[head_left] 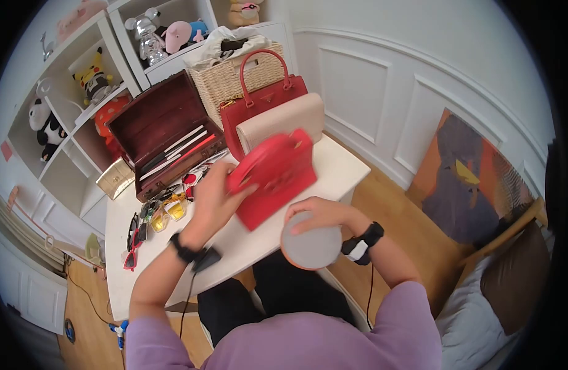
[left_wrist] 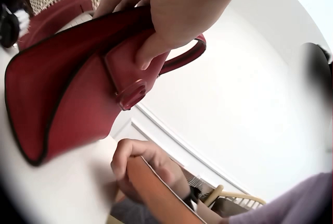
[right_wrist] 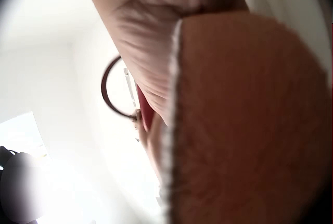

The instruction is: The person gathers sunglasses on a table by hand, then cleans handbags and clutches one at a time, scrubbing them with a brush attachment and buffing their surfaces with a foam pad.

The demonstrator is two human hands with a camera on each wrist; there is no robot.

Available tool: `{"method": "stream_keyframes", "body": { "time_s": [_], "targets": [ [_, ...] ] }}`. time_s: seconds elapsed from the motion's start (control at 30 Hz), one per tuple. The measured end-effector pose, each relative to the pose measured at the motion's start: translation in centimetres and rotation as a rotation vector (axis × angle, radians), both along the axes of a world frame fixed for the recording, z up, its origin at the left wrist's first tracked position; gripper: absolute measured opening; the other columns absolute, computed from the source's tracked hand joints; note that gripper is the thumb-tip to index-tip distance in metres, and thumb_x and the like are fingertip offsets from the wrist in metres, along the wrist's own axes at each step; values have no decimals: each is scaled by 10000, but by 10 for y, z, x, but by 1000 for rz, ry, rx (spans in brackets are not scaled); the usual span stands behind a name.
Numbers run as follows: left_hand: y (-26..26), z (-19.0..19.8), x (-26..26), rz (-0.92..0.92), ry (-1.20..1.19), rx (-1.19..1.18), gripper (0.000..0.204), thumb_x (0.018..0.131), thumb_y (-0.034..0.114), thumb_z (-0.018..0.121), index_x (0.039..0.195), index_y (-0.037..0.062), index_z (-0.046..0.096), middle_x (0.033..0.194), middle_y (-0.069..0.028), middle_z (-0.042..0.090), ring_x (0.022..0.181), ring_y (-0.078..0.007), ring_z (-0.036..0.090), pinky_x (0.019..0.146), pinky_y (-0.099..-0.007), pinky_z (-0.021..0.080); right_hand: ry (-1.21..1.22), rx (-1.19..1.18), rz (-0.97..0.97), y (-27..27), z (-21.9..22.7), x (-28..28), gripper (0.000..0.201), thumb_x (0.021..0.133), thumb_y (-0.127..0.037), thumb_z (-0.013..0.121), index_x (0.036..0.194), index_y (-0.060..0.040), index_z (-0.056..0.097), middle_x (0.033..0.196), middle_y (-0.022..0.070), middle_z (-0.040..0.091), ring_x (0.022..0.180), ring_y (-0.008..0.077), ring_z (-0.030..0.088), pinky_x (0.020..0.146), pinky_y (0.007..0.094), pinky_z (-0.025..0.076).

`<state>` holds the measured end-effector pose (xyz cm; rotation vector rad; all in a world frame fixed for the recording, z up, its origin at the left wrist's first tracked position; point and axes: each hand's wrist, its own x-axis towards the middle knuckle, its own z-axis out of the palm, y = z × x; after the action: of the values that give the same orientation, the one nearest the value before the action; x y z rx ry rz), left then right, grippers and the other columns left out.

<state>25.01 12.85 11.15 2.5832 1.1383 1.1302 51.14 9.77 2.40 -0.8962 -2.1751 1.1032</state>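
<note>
My left hand (head_left: 211,200) grips a small red handbag (head_left: 281,200) near its top, and the bag stands at a slant over the white table (head_left: 173,253). In the left wrist view, the thumb of the left hand (left_wrist: 182,5) lies on the flap of the handbag (left_wrist: 78,114), above its clasp; the other fingers go behind. My right hand (head_left: 324,213) holds a round pad (head_left: 315,246) by its edge at the table's front. Its upper face is grey. The right wrist view shows the pad (right_wrist: 250,120) with a fuzzy orange-brown face and a pale stitched edge.
Behind stand a larger red handbag (head_left: 265,92), a beige clutch (head_left: 284,120) and a woven basket (head_left: 225,77). To the left are an open dark red case (head_left: 160,117), a gold clutch (head_left: 117,177) and several sunglasses (head_left: 166,213). A painting (head_left: 460,179) leans against the wall.
</note>
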Motion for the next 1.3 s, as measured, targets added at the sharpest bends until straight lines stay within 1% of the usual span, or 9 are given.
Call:
{"method": "stream_keyframes", "body": {
  "time_s": [0.17, 0.4, 0.47, 0.67, 0.83, 0.93, 1.17, 1.27, 1.3],
  "targets": [
    [-93, 0, -100, 194, -188, -72, 400, 736, 102, 845, 1025, 18, 580, 933, -81, 617, 834, -194, 610, 724, -308, 492, -49, -99, -107, 30, 22, 14, 307, 891, -319, 699, 1043, -54, 662, 978, 65, 689, 946, 160, 633, 875, 311, 485],
    [-140, -23, -198, 556, -552, -221, 437, 738, 42, 834, 1092, 21, 579, 977, -31, 609, 898, -116, 586, 821, -259, 491, -313, 475, -347, 111, -3, -49, 315, 849, -287, 724, 1014, -23, 673, 942, 179, 693, 906, 326, 666, 826, 392, 516],
    [-140, -32, -206, 557, -650, -214, 438, 747, 43, 831, 1102, 26, 574, 986, -35, 617, 924, -119, 597, 834, -268, 497, -458, 689, -352, 112, 5, -66, 314, 832, -268, 735, 1010, -16, 673, 910, 206, 691, 900, 363, 668, 807, 421, 525],
    [-129, -54, -207, 517, -905, -160, 489, 797, 53, 792, 1223, 10, 556, 1138, -83, 615, 1023, -164, 611, 921, -299, 478, -564, 376, -307, 105, 58, -113, 276, 815, -138, 699, 1047, 3, 654, 1090, 212, 659, 1021, 350, 636, 882, 413, 496],
    [-123, -85, -207, 554, -988, -135, 545, 829, 150, 780, 1294, -4, 540, 1185, -103, 628, 1068, -179, 599, 944, -317, 461, -311, 805, -161, 146, 35, -138, 454, 789, 44, 630, 1224, -86, 623, 1282, 127, 586, 1204, 306, 542, 978, 396, 457],
    [-122, -88, -203, 556, -1048, -101, 543, 790, 123, 813, 1251, 1, 553, 1145, -98, 631, 1039, -176, 601, 933, -310, 459, -513, 1153, -19, 166, 26, -146, 410, 777, 77, 605, 1139, -111, 646, 1254, 114, 579, 1093, 334, 596, 940, 435, 479],
    [-120, -100, -205, 567, -1024, -80, 542, 777, 135, 825, 1231, -4, 562, 1137, -99, 633, 1032, -180, 600, 933, -314, 452, -747, 840, -11, 175, 15, -154, 373, 787, 23, 632, 1136, -110, 641, 1127, 100, 634, 1097, 306, 597, 901, 424, 502],
    [-116, -100, -205, 576, -1025, -70, 544, 777, 132, 823, 1233, -7, 561, 1137, -98, 632, 1028, -182, 599, 936, -316, 451, -317, 774, -52, 155, 36, -158, 309, 848, -74, 671, 1153, -91, 624, 1060, 96, 627, 1025, 236, 628, 829, 347, 517],
    [-115, -100, -204, 579, -1019, -63, 542, 779, 128, 821, 1234, -9, 559, 1140, -99, 631, 1027, -184, 599, 937, -317, 451, -171, 402, -84, 134, 59, -163, 307, 872, -126, 688, 1167, -86, 615, 1044, 77, 622, 989, 188, 627, 810, 307, 509]
  ]
}}
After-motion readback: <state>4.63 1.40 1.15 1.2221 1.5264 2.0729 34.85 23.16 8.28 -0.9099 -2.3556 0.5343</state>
